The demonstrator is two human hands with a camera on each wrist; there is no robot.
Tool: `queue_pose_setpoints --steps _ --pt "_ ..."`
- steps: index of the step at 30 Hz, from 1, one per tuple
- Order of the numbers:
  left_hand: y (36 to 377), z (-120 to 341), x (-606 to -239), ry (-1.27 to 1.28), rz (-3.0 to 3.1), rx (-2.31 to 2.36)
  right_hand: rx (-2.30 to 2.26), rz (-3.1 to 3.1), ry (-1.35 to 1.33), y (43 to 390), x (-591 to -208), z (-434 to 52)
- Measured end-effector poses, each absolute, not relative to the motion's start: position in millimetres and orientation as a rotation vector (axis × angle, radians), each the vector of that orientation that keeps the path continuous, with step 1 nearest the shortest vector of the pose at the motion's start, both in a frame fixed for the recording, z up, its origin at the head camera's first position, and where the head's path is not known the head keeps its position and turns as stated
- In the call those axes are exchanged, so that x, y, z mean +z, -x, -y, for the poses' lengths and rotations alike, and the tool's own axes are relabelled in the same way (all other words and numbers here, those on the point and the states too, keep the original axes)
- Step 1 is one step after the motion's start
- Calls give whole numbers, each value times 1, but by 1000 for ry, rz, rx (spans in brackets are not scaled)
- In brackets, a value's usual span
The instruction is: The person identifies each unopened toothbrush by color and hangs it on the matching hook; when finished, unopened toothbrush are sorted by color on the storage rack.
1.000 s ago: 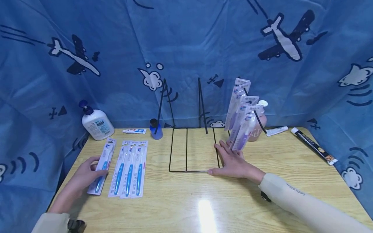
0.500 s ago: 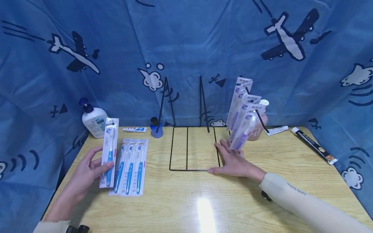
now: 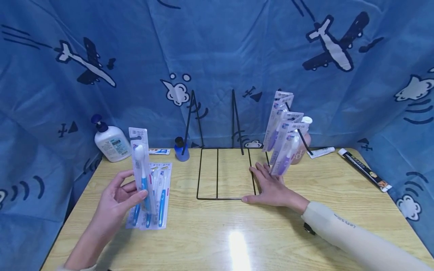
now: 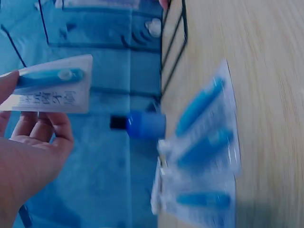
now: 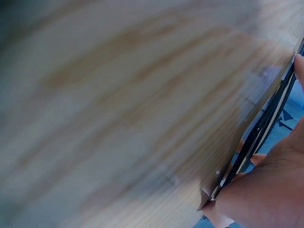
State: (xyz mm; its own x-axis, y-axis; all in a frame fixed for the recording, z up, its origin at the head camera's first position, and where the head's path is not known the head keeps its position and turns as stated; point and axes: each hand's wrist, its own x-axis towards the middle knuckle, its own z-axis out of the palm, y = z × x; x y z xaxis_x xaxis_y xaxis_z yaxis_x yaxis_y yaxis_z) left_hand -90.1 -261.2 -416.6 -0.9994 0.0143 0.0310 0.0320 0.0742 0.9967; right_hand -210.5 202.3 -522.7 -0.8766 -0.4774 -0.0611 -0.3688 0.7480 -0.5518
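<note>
My left hand [image 3: 116,197] pinches a packaged blue toothbrush [image 3: 144,178] between thumb and fingers, lifted and nearly upright. The left wrist view shows the thumb pressed on the lower end of the same pack [image 4: 71,85]. Behind it, partly covered in the head view, three packaged blue toothbrushes [image 3: 163,203] lie side by side on the table. My right hand [image 3: 269,188] rests spread on the base of a black wire rack [image 3: 217,177], its thumb at the front wire. Several packaged purple toothbrushes [image 3: 285,156] hang from the rack's right-hand hooks.
The rack's left and middle hooks rise bare. A white pump bottle [image 3: 113,145] stands at the back left, near a toothpaste tube [image 3: 159,151] and a small blue bottle [image 3: 182,152]. Back right are a pink bottle [image 3: 300,150], a white tube [image 3: 322,151] and a black toothpaste box [image 3: 364,169].
My left hand has lifted the packaged blue toothbrush off the table, tipped it upright and carried it rightward in front of the other blue packs. The right hand has stayed on the rack.
</note>
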Motion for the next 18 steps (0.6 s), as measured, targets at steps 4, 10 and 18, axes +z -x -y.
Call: queue_pose_setpoints --steps 4,10,18 --pt "80 238 -411 222 2213 -2171 -840 -2736 696 207 -515 -201" --pt "72 204 -417 538 2126 -2138 -856 -2726 695 201 -501 -199" --pt "75 181 -434 591 2140 -2150 -813 -2713 671 206 -510 -202"
